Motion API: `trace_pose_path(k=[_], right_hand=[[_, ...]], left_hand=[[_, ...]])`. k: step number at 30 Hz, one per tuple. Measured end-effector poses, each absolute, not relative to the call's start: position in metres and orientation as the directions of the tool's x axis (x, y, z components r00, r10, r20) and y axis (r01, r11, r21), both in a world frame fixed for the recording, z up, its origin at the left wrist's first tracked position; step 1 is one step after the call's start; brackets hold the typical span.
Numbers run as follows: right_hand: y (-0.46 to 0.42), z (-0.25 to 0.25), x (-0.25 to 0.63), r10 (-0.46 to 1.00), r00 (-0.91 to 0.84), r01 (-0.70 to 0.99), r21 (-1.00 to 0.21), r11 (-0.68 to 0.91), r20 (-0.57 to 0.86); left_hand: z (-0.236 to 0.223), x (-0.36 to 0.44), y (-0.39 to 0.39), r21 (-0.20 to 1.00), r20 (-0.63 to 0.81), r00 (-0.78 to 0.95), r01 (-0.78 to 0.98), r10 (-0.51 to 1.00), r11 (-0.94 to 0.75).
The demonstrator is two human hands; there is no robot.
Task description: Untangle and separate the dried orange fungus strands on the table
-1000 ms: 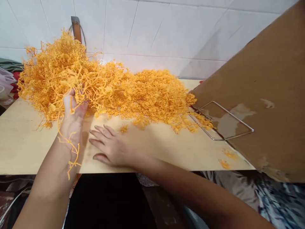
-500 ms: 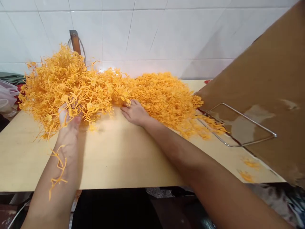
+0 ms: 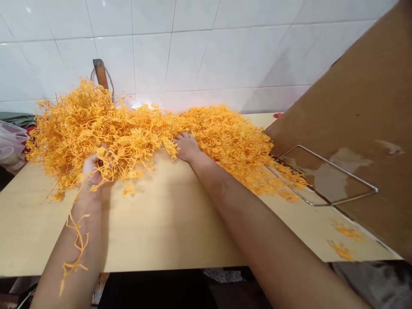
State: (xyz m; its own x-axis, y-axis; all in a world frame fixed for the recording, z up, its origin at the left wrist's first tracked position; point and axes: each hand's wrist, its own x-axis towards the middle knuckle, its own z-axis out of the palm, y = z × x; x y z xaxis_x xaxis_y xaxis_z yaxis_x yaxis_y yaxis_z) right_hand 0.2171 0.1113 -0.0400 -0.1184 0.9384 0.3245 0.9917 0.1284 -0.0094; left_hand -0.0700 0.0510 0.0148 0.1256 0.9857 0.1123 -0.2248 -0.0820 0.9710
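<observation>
A big tangle of thin, branching orange stems, apparently plastic point(image 3: 80, 124), rises at the left side of the table. My left hand point(image 3: 93, 169) is closed around some of them at the front of this tangle, its fingers largely hidden among the strands. One loose stem point(image 3: 77, 240) hangs down along my left forearm. A lower, denser heap of similar orange pieces point(image 3: 225, 137) spreads to the right. My right hand point(image 3: 187, 148) reaches in where the tangle and the heap meet, touching the orange pieces. Its fingers look extended, with their tips partly hidden.
The pale tabletop point(image 3: 161, 231) runs up to a white tiled wall point(image 3: 193, 56). A large cardboard sheet point(image 3: 360, 116) leans at the right, with a bent wire frame point(image 3: 337, 163) against it. Stray orange bits point(image 3: 343, 249) lie near the right front edge. A plastic bag point(image 3: 13, 139) sits far left.
My right hand has gone from the tabletop near the front forward and right to the orange pieces. My left hand keeps its hold on the stems. The view has tilted upward.
</observation>
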Motion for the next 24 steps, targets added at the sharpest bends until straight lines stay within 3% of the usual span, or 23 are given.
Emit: trace_pose_path(k=[3,7,10,16,21,24], right_hand=[[0.122,-0.039,0.212,0.941,-0.007,0.994,-0.103,0.045,0.339],[0.125,-0.036,0.214,0.921,0.064,0.976,-0.218,0.023,0.383],[0.111,-0.031,0.221,0.901,0.101,0.961,-0.275,0.02,0.422],[0.046,-0.01,0.22,0.731,0.22,0.797,-0.551,0.247,0.646],[0.002,-0.007,0.201,0.861,0.231,0.601,-0.762,0.24,0.453],[-0.004,-0.02,0.193,0.913,0.127,0.666,-0.715,0.212,0.388]], left_hand=[[0.013,-0.067,0.046,0.963,0.009,0.19,-0.266,0.982,0.043],[0.004,-0.063,0.049,0.985,-0.166,0.381,0.016,0.91,0.173],[0.0,-0.062,0.053,0.977,-0.212,0.483,0.114,0.85,0.18],[0.002,-0.057,0.05,0.983,-0.183,0.604,0.098,0.776,0.155],[0.0,-0.054,0.046,0.987,-0.149,0.636,0.045,0.757,0.156],[0.001,-0.048,0.044,0.991,-0.12,0.603,0.117,0.789,0.062]])
